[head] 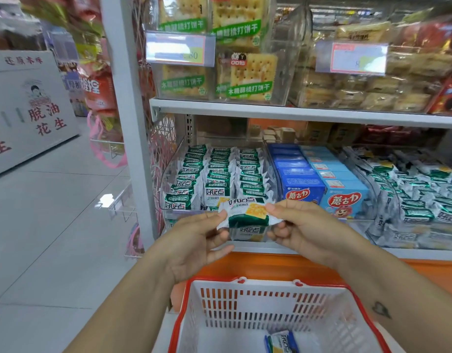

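A small green-and-white cracker packet (247,212) hangs in front of the lower shelf, held by both hands. My left hand (196,240) pinches its left end and my right hand (301,228) pinches its right end. Behind it, a clear bin (166,189) holds several rows of the same green packets. Below my arms sits a white shopping basket with a red rim (347,294); a blue-and-yellow snack packet (281,342) lies on its bottom.
Blue snack boxes (321,182) and a bin of silver-green packets (418,189) fill the lower shelf to the right. Cracker packs (247,77) sit in clear bins on the shelf above. A white upright post (133,123) stands left, beside tiled aisle floor (54,225).
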Tool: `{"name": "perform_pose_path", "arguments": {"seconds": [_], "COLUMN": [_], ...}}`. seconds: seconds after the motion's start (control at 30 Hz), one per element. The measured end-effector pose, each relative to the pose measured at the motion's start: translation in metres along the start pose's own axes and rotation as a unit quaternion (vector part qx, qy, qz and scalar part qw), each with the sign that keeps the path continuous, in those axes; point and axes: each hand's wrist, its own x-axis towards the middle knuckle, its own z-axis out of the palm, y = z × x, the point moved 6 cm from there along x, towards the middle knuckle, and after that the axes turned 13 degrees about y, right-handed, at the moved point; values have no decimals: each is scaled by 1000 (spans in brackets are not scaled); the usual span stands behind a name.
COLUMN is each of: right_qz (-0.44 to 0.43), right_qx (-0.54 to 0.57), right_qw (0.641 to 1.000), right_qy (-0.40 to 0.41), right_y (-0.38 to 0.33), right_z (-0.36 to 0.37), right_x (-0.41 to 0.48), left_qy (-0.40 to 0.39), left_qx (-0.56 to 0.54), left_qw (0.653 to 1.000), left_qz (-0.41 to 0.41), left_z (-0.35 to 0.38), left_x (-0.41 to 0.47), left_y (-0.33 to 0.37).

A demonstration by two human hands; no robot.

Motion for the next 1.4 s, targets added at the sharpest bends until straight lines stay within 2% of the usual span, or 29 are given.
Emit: {"name": "perform_pose_path", "arguments": {"seconds": [0.1, 0.23, 0.3, 0.4, 0.47, 0.57, 0.67, 0.77, 0.87, 1.03, 1.27, 1.33, 1.37, 1.4], "right_qz": [56, 64, 27, -104, -156, -149, -140, -201, -254, -314, -335, -347, -369, -403], "right_qx": [70, 77, 32, -119, -144, -104, -92, -126, -104, -78, -52, -81, -121, -188], "right_qw": [996, 995, 999, 987, 976, 983, 986, 969, 956, 938, 932, 930, 920, 895], "right_qy": [-8, -6, -3, 28, 50, 34, 17, 66, 102, 129, 126, 91, 61, 34], "right_y": [1, 3, 2, -9, -16, -18, -16, -16, -16, -13, -8, -11, -13, -16], "right_z": [-1, -6, -9, -15, -18, -17, -17, -20, -21, -20, -23, -21, -19, -16], "right_x": [-1, 0, 0, 0, -1, -3, -7, -7, -7, -11, -13, -12, -13, -16], "left_qy": [-1, -12, -10, 19, 13, 5, 6, 35, 42, 20, 30, 42, 51, 58], "left_qx": [-17, -5, 32, 156, 159, 108, 102, 153, 175, 137, 198, 199, 196, 185], "left_qw": [1000, 1000, 999, 971, 957, 962, 965, 942, 923, 930, 910, 912, 918, 929], "left_qz": [-22, -16, 20, 179, 244, 250, 242, 297, 339, 341, 362, 356, 342, 315], "left_z": [1, 4, 4, 0, 3, 6, 8, 12, 19, 25, 24, 22, 19, 16], "left_x": [1, 1, 1, 1, -4, -7, -7, -12, -21, -22, -23, -21, -18, -13], "left_y": [-3, -5, -2, 14, 22, 24, 20, 20, 20, 19, 18, 19, 19, 18]}}
